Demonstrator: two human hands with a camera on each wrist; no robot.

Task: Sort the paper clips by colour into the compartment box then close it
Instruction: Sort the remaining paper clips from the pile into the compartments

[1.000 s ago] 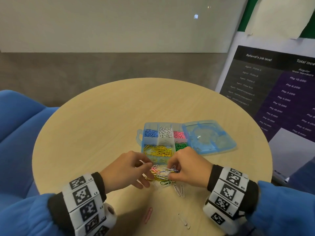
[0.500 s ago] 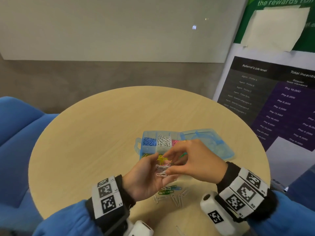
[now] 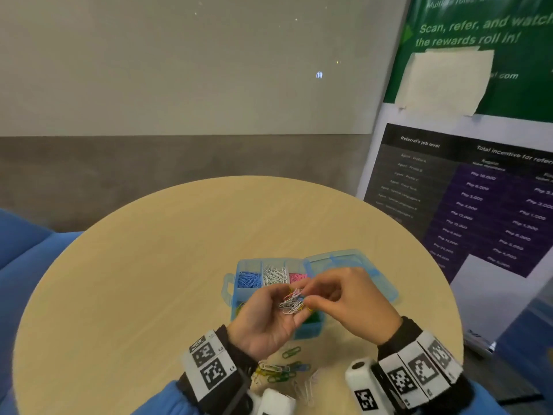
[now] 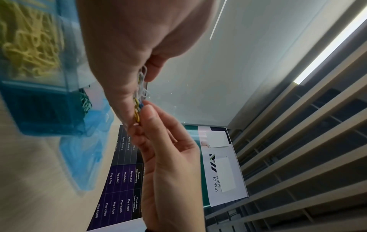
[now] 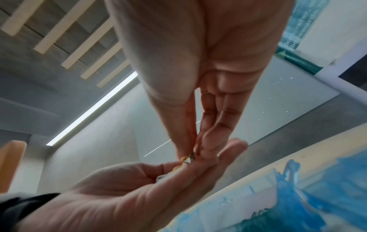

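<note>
A translucent blue plastic compartment box (image 3: 236,290) is seen on the table, its hinged lid (image 3: 356,265) laid open flat to the right. Blue, white and pink clips are held in its far compartments. A mixed-colour bunch of paper clips (image 3: 292,302) is held above it; loose coloured paper clips (image 3: 284,369) are scattered nearer.

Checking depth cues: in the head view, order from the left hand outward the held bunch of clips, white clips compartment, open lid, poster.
1. bunch of clips, in the left hand's palm.
2. white clips compartment, just beyond.
3. open lid, farther right.
4. poster, off the table, right.
</note>
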